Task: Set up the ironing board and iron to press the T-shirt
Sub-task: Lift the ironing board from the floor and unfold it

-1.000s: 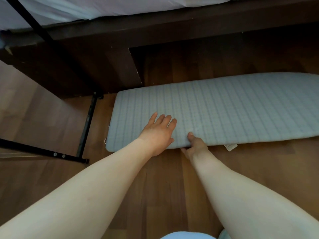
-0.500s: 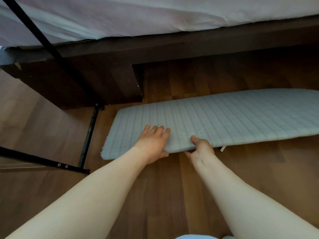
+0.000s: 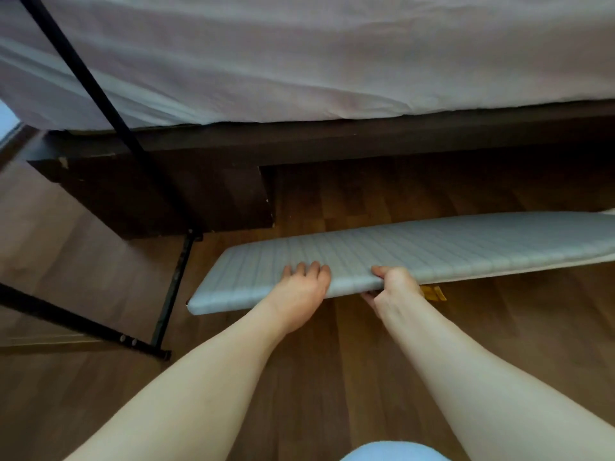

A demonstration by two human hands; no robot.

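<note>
A folded ironing board (image 3: 432, 247) with a pale grey checked cover lies lengthwise on the wooden floor in front of the bed, its near long edge raised off the floor. My left hand (image 3: 301, 289) rests flat on the cover near the board's left end, fingers spread over the top. My right hand (image 3: 394, 287) grips the near edge, thumb on top and fingers underneath. A yellow tag (image 3: 432, 292) hangs below the edge beside that hand. The board's legs are hidden. No iron or T-shirt is in view.
A dark wooden bed frame (image 3: 299, 141) with a pale sheet (image 3: 299, 61) runs across the back. A black metal stand (image 3: 166, 294) with a slanted pole (image 3: 83, 71) stands on the floor at left, close to the board's left end.
The board's near edge has risen from flat on the floor to a tilt. My right hand curled further under that edge, and my left hand stayed on top. The view tipped up toward the bed.
</note>
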